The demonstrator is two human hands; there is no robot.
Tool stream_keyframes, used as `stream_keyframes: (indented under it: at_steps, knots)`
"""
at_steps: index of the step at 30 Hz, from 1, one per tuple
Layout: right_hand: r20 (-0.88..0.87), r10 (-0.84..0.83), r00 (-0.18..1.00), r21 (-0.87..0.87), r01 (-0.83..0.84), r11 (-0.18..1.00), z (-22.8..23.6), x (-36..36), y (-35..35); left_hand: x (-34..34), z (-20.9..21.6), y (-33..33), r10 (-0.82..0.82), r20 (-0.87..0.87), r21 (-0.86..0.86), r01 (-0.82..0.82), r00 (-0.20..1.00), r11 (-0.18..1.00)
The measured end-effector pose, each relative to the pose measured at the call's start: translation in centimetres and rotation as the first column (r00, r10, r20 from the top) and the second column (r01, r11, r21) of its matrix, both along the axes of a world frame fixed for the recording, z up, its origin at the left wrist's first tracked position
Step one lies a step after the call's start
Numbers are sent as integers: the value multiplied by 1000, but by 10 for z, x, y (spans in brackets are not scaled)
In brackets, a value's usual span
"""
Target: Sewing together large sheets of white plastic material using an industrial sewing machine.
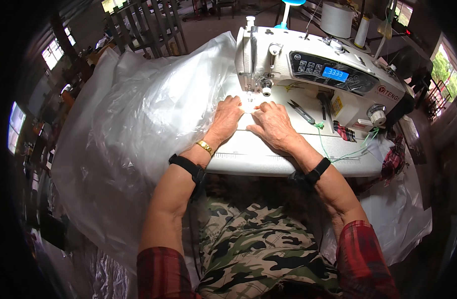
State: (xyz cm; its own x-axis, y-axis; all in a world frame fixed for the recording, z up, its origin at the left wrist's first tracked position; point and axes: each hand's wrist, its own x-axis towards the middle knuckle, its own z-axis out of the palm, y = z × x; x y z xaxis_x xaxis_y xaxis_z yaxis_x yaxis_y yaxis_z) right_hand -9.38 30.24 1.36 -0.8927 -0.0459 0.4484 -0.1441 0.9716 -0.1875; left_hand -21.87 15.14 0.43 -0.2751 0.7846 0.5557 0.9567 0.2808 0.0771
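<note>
A white sewing machine (308, 60) stands before me, its needle area lit by a bright lamp. A large translucent plastic sheet (139, 109) lies bunched over the left of the machine's table and hangs off its front. My left hand (228, 117) is closed at the sheet's right edge, just left of the presser foot. Just right of the foot, my right hand (274, 123) rests with its fingers curled in and thumb near the table. Glare washes out what lies between the fingertips. Thread snips (302, 112) lie right of my right hand.
Green thread (333, 154) trails from the snips across the table (258, 162). A plaid cloth scrap (344, 132) lies by the machine's base, near the handwheel-like knob (376, 114). White thread cones (336, 20) stand behind. A dark slatted chair (146, 27) is at the far left.
</note>
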Motion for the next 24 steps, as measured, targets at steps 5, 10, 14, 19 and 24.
stream_keyframes:
  at_steps: [5, 10, 14, 19, 24]
  knots:
    - [-24, 11, 1000, -13, -11, 1000, -5, -5, 1, -1, 2, 1, 56, -8, -62, -56, 998, 997]
    - [20, -4, 1000, -40, 4, 999, -1, -3, 1, 0, 3, 3, 62, -33, -70, -64, 998, 995]
    - [9, 1, 1000, -55, 0, 998, -1, -5, 2, -1, 6, 6, 95, -23, -77, -97, 995, 992]
    - [11, -13, 1000, -49, 13, 999, -1, -4, 1, 0, 3, 8, 78, -36, 5, -77, 996, 997]
    - [20, -32, 999, -40, 33, 999, 1, -5, -3, -11, -7, 15, 178, -149, -82, -192, 973, 978]
